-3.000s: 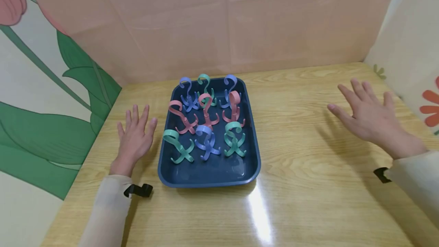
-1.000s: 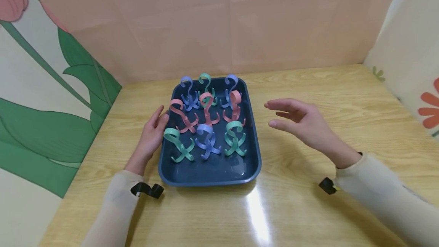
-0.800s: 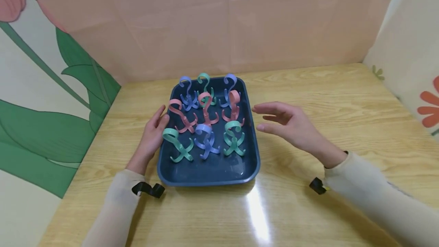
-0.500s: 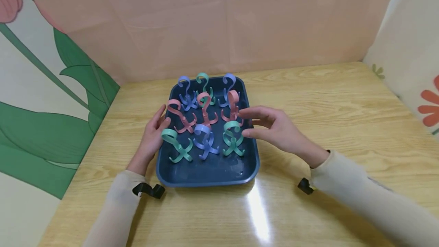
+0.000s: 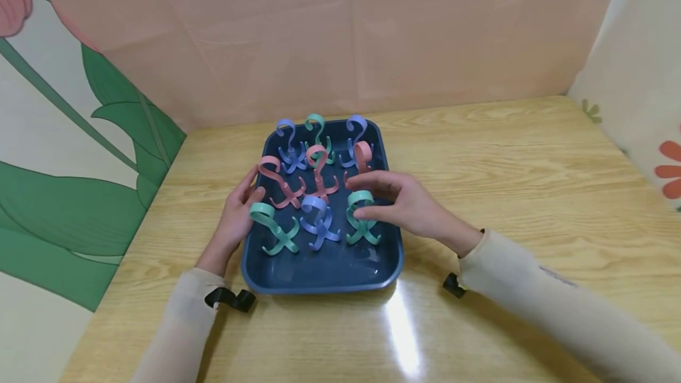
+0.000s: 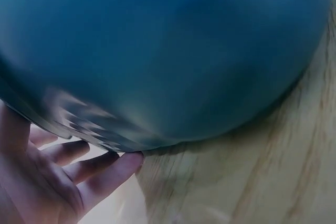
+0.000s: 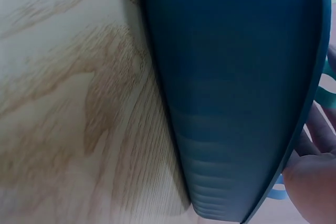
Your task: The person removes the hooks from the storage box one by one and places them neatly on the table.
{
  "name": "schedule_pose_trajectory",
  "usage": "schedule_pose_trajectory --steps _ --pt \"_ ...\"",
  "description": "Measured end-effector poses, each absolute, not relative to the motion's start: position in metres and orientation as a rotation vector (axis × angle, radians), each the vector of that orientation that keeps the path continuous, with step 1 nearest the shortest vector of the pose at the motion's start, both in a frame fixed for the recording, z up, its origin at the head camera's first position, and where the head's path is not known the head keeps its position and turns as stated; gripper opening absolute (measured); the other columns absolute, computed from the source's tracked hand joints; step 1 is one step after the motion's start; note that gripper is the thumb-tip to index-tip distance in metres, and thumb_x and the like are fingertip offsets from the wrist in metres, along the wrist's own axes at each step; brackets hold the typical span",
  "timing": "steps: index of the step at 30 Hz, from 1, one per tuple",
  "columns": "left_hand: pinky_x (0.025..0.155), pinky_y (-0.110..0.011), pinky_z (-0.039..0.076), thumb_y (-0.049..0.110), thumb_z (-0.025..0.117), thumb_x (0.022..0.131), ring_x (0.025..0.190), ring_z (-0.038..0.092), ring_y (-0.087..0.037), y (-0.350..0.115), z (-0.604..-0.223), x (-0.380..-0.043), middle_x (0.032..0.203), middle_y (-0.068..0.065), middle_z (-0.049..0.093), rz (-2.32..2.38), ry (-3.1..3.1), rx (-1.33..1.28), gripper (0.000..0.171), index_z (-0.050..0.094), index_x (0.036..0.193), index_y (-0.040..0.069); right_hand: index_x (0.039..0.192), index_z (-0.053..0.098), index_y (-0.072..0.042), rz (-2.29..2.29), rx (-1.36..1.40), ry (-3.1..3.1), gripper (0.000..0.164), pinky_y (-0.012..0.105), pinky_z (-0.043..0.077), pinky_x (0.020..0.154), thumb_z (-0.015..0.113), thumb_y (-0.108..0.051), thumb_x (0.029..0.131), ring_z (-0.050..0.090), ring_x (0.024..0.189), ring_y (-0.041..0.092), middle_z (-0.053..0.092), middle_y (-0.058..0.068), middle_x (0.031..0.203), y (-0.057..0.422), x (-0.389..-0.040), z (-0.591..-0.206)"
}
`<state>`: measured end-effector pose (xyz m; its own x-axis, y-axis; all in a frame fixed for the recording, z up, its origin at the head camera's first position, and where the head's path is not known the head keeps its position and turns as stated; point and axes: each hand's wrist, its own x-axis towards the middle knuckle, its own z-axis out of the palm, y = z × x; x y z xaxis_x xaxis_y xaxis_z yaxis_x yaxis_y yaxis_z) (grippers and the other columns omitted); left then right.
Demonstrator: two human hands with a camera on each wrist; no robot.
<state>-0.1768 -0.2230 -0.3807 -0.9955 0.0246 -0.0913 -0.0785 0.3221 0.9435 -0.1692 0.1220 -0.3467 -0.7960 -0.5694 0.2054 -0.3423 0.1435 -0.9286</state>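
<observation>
A dark blue tray (image 5: 319, 279) holds several plastic four-prong hanging hooks in rows. My left hand (image 5: 234, 214) holds the tray's left side. Its thumb lies over the rim, and its fingers (image 6: 110, 179) touch the outer wall in the left wrist view. My right hand (image 5: 407, 203) reaches over the right rim, fingers and thumb spread apart. Its thumb is at the front-right green hook (image 5: 363, 232); whether it touches cannot be told. The hand partly hides the right pink hook (image 5: 363, 152) behind. Beside these are a front blue hook (image 5: 319, 226) and a left green hook (image 5: 282, 238).
The tray stands on a wood-grain table (image 5: 495, 164). A pink covering (image 5: 351, 34) hangs at the back. Printed panels with leaves (image 5: 58, 211) and a red flower (image 5: 671, 170) flank the sides. A black strap mount (image 5: 230, 297) sits on the left sleeve.
From far right, my right hand has moved left over the tray to the front-right green hook. My left hand has moved from the table onto the tray's left rim. The hooks have stayed put.
</observation>
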Motion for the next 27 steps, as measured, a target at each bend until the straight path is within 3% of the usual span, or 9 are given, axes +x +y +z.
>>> schedule_pose_trajectory --steps 9,14,27 --pt "0.110 -0.053 0.037 0.029 0.041 0.109 0.138 0.044 -0.033 -0.2244 -0.3799 -0.1737 0.159 -0.011 0.036 1.741 2.501 -0.072 0.056 0.022 0.161 0.034 0.122 0.072 -0.013 -1.679 -0.877 2.233 0.036 0.035 0.056 0.085 0.080 -0.018 0.088 0.067 0.098 0.020 0.071 -0.001 0.117 0.1161 -0.1675 -0.3450" --pt "0.109 -0.053 0.039 0.032 0.042 0.109 0.136 0.047 -0.034 -0.2265 -0.3813 -0.1739 0.158 -0.012 0.037 1.728 2.509 -0.072 0.055 0.022 0.160 0.037 0.116 0.075 -0.010 -1.679 -0.854 2.239 0.029 0.029 0.056 0.071 0.079 -0.017 0.088 0.065 0.084 0.023 0.073 0.001 0.107 0.1155 -0.1677 -0.3449" --pt "0.106 -0.052 0.042 0.031 0.041 0.109 0.129 0.053 -0.035 -0.2301 -0.3795 -0.1731 0.154 -0.017 0.043 1.741 2.501 -0.042 0.056 0.020 0.161 0.034 0.108 0.079 -0.012 -1.730 -0.854 2.202 0.021 0.032 0.058 0.073 0.079 -0.013 0.087 0.068 0.083 0.024 0.075 0.002 0.098 0.1110 -0.1681 -0.3448"
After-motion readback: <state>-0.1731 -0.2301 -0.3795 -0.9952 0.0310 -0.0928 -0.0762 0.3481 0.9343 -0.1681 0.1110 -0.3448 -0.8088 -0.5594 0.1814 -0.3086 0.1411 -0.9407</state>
